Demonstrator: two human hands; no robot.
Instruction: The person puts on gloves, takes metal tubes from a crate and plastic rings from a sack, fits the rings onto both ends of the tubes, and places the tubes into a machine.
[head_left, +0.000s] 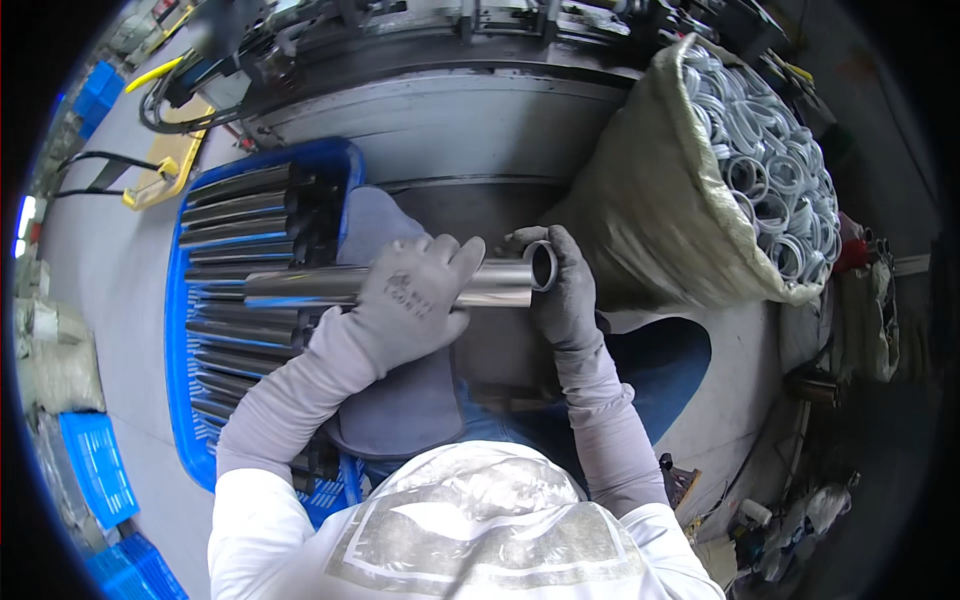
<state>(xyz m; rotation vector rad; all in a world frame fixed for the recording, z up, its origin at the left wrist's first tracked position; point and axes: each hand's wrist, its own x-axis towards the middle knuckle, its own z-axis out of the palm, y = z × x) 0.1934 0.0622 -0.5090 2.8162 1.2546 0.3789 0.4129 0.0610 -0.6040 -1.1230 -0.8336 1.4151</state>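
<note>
Over the person's lap, both gloved hands hold one shiny metal tube (pixel 400 285) lying crosswise. The left hand (pixel 415 290) wraps over the tube's middle, fingers closed around it. The right hand (pixel 560 290) cups the tube's open round end, thumb and fingers curled about the rim. Grey sleeves cover both forearms.

Left of the tube, a blue plastic crate (pixel 180 330) holds many more metal tubes (pixel 235 215) laid side by side, and the held tube's far end reaches over them. Right of the tube, a woven sack (pixel 650 210) stands open, full of white rings (pixel 775 170). Beyond the tube rises a grey machine body (pixel 450 120) with dark cables and a yellow part to its left. Grey concrete floor (pixel 110 250) spreads left of the crate, where further blue crates (pixel 95 465) sit.
</note>
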